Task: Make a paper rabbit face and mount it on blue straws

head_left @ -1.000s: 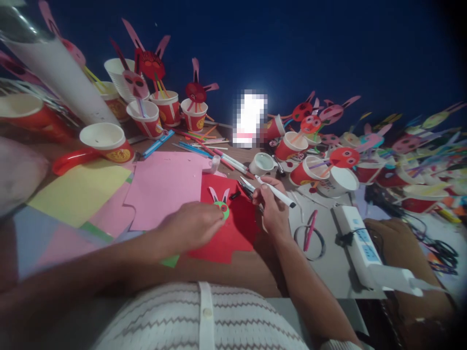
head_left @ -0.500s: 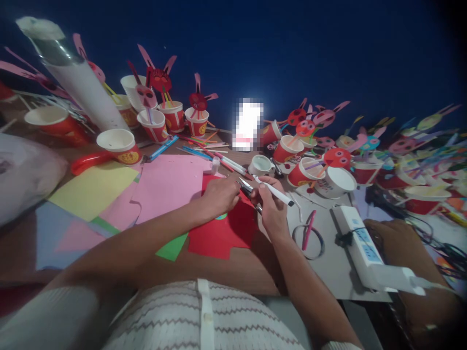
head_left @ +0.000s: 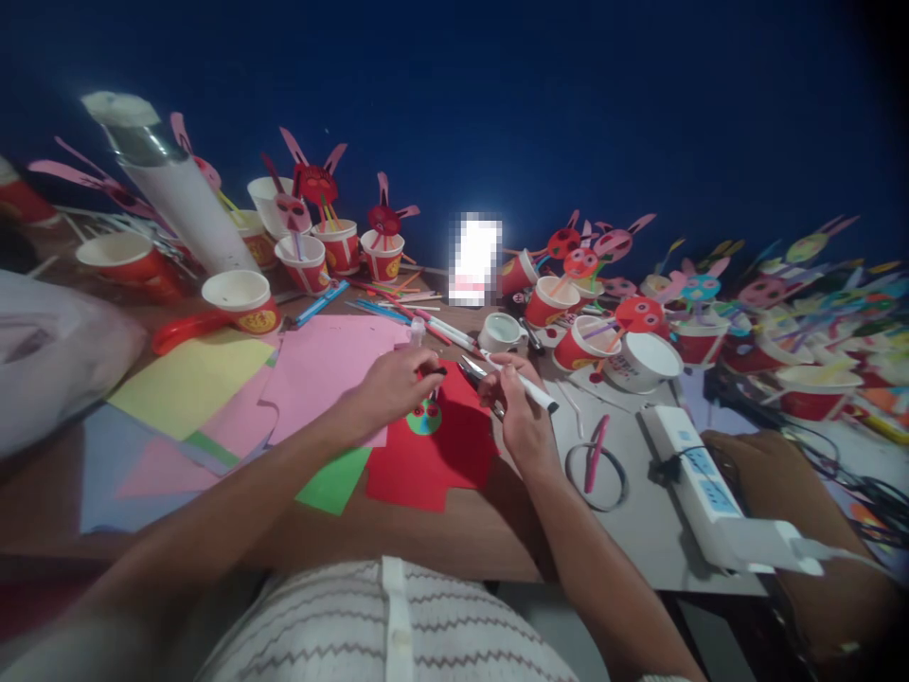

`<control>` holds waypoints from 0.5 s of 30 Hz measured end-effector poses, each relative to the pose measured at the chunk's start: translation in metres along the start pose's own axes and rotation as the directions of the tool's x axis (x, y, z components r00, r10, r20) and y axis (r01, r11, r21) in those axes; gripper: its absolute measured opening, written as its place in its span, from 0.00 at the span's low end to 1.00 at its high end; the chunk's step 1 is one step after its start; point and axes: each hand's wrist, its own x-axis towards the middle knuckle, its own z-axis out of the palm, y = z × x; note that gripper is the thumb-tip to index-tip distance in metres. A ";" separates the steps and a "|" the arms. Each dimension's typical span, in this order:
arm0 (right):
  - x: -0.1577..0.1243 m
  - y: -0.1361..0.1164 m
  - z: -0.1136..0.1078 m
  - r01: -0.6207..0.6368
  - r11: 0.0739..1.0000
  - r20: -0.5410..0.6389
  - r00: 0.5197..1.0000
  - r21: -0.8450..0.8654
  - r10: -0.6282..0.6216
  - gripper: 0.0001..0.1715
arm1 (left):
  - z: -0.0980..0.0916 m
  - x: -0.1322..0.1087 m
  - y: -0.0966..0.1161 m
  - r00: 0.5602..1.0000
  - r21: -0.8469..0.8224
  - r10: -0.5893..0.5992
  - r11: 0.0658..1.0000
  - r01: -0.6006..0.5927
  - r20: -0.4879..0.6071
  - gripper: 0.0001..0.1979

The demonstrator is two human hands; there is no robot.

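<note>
My left hand (head_left: 399, 384) hovers over the red paper (head_left: 404, 478), fingers pinched on a small dark piece (head_left: 441, 371) too small to name. Between finger and thumb, my right hand (head_left: 522, 407) grips a white marker (head_left: 538, 392) with a black end. A pointed metal blade (head_left: 472, 369), perhaps of scissors, juts from the same hand; its other parts are mostly covered by the fingers. Below my left fingers, a round green and blue paper face (head_left: 424, 420) with reddish eyes lies on the red paper.
Pink (head_left: 327, 360), yellow (head_left: 191, 384) and green paper (head_left: 333, 480) lie leftward. Red paper cups (head_left: 382, 256) with rabbit-faced straws stand behind. A small white cup (head_left: 502, 332), a tape roll (head_left: 616, 488) and a power strip (head_left: 700, 488) are on the right.
My hands have moved apart: the left has drawn back leftward with the small dark piece, uncovering more of the paper face. My right hand still holds the marker. The view has shifted slightly.
</note>
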 end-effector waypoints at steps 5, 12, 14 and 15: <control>-0.002 0.021 -0.002 0.107 0.994 0.132 0.986 -0.018 -0.103 0.21 | -0.011 -0.026 -0.017 0.963 -0.585 -0.265 0.789 0.189 -0.046 0.11; -0.013 0.026 0.002 0.199 0.944 0.180 0.972 -0.263 -0.154 0.13 | -0.012 -0.042 -0.031 0.929 -0.859 -0.364 0.451 0.243 0.071 0.17; -0.016 0.027 0.005 0.201 0.936 0.189 0.971 -0.289 -0.150 0.10 | -0.008 -0.045 -0.036 0.921 -0.880 -0.371 0.392 0.269 0.117 0.19; -0.017 0.027 0.007 0.203 0.932 0.194 0.970 -0.299 -0.149 0.09 | -0.006 -0.047 -0.038 0.918 -0.884 -0.374 0.375 0.281 0.133 0.19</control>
